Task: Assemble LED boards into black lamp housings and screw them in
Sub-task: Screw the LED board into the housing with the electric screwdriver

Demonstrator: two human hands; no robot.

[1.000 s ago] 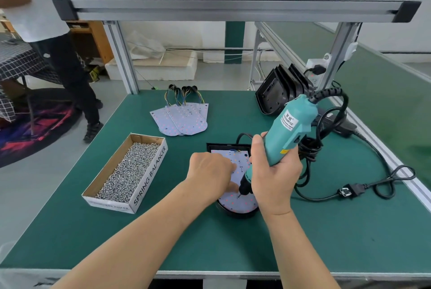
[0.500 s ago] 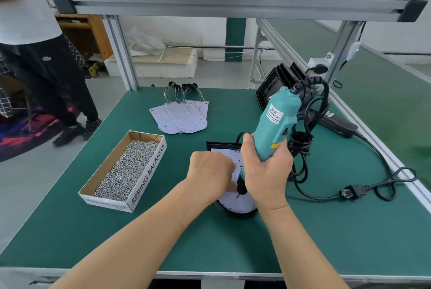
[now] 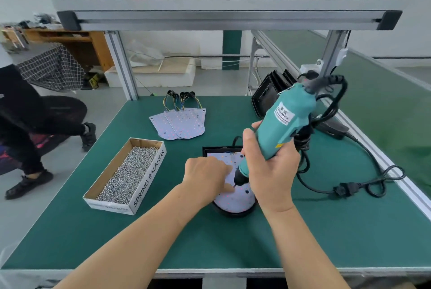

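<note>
A black lamp housing (image 3: 233,212) lies on the green bench with a white LED board (image 3: 238,200) set in it. My right hand (image 3: 270,172) grips a teal electric screwdriver (image 3: 285,120), tilted up to the right, its bit tip down on the board's middle. My left hand (image 3: 205,176) rests on the board's left part with its fingers curled. Its fingertips pinch at the bit tip, where a screw is too small to make out well. The hands hide much of the board.
A cardboard box of screws (image 3: 126,172) stands left of the housing. Spare LED boards (image 3: 182,123) with wires lie behind it, and spare black housings (image 3: 268,92) lean at the back right. The screwdriver's cord and plug (image 3: 345,189) loop at the right. A person's legs (image 3: 35,125) are beside the bench.
The screwdriver's body has swung a little upright while its bit stays at my left fingertips. The person left of the bench has moved further left and lower.
</note>
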